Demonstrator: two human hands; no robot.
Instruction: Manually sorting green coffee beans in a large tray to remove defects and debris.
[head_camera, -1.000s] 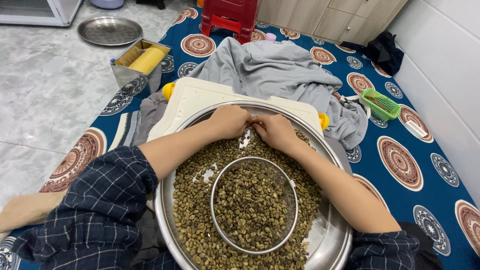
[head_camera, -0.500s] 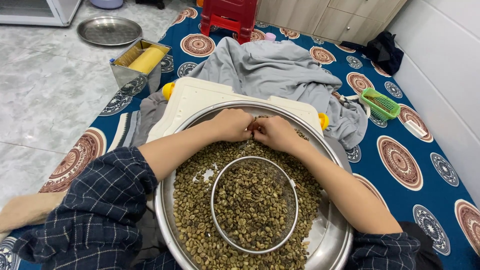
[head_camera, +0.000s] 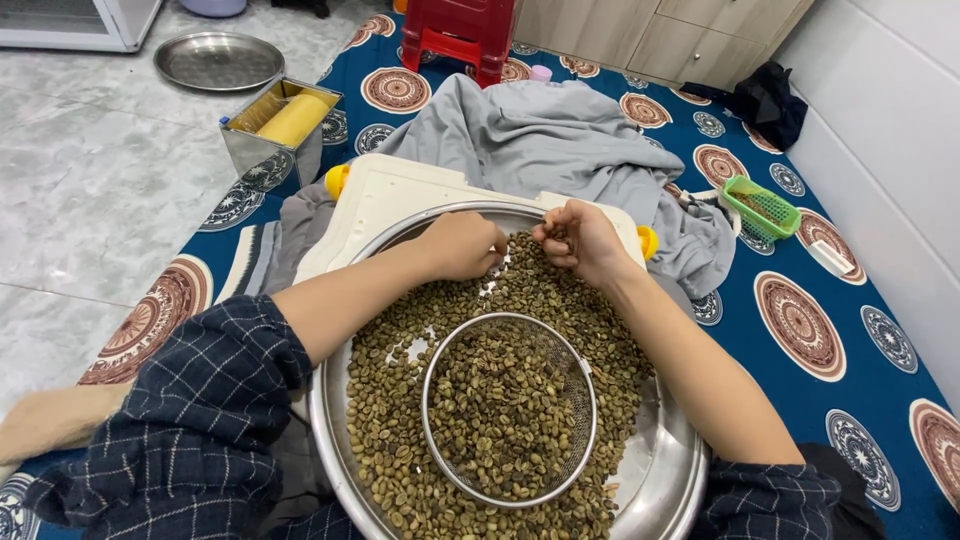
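Left of the big steel basin, out on the tiled floor, a round steel tray lies flat, and nearer the basin a small metal box holds a yellow roll. Beyond the basin's far rim sits a white plastic board, with a heap of grey cloth behind it.

Over the basin's far side the left hand rests curled on the green coffee beans, fingers tucked under — whether it pinches a bean cannot be told. A round wire sieve, filled with beans, sits in the basin's middle, nearer the person than both hands.

A second ago the two hands met knuckle to knuckle over the beans; now the right hand has lifted away toward the basin's far rim, fingers bunched around a few beans — likely a small pick drawn out of the pile. Right of the basin, a green plastic basket lies on the patterned blue mat.
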